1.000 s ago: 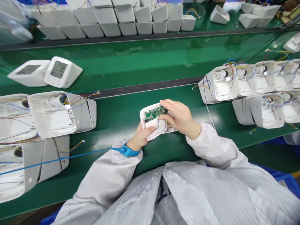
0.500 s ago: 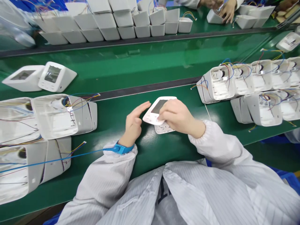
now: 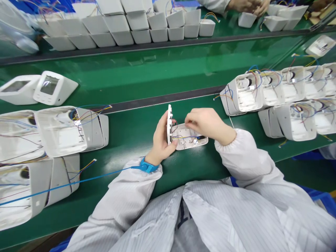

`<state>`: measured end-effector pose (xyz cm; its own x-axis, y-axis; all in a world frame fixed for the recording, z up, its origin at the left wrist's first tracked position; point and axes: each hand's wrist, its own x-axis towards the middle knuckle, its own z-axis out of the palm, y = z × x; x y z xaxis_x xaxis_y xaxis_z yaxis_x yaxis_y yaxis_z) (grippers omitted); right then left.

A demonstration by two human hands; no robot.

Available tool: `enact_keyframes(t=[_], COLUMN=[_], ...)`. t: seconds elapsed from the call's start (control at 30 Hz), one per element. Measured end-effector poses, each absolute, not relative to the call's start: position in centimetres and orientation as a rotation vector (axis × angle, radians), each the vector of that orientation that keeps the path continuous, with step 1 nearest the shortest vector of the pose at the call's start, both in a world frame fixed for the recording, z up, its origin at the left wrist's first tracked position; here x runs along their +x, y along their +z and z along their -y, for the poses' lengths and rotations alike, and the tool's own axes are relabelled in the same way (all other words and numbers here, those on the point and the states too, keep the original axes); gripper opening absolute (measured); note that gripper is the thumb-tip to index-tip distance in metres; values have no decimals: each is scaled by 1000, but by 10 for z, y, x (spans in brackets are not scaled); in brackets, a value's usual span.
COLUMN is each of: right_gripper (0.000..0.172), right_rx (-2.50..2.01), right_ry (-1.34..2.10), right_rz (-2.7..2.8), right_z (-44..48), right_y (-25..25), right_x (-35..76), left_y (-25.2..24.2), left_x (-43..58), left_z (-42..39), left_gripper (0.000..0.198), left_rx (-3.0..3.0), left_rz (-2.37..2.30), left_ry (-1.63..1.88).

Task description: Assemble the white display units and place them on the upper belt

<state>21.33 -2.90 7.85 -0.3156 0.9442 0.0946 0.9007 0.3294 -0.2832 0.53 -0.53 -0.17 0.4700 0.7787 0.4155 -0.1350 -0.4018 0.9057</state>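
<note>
My left hand (image 3: 160, 141) grips the white front panel (image 3: 169, 124) and holds it on edge, so its screen side is hidden from me. Thin wires run from the panel into an open white housing (image 3: 187, 144), which lies on the bench just to the right. Inside the housing I see more coloured wires and a small bright square part. Above its far edge hovers my right hand (image 3: 206, 122), fingers pinched together. Whatever is between those fingertips, if anything, is too small to make out. A blue wrist strap (image 3: 147, 166) circles my left wrist.
Open white casings with loose wires stand at the left (image 3: 63, 131) and right (image 3: 249, 92). White units with screens (image 3: 56, 87) sit on the green belt (image 3: 147, 75). Across it are stacked white casings (image 3: 139, 21) and a co-worker's hands (image 3: 252, 6).
The panel has swung from face up to on edge, passing from my right hand to my left. My right hand has shifted right, uncovering the housing. Units on the belt have moved left.
</note>
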Motion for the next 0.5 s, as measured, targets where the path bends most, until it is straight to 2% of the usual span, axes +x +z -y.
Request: enact_keyframes(t=[0.1, 0.27, 0.5], right_gripper=[20, 20, 19], right_rx=[-1823, -1913, -1864], right_ry=[262, 134, 100], right_rz=[2615, 2619, 2631], right_z=[33, 34, 30], right_y=[79, 77, 74], right_x=[195, 172, 178], left_y=[-9, -15, -12], left_x=[11, 13, 14], left_z=[10, 11, 14], left_gripper=[83, 73, 79], left_rx=[1605, 1451, 1382], left_rz=[-532, -489, -480], left_ry=[1124, 1141, 1073])
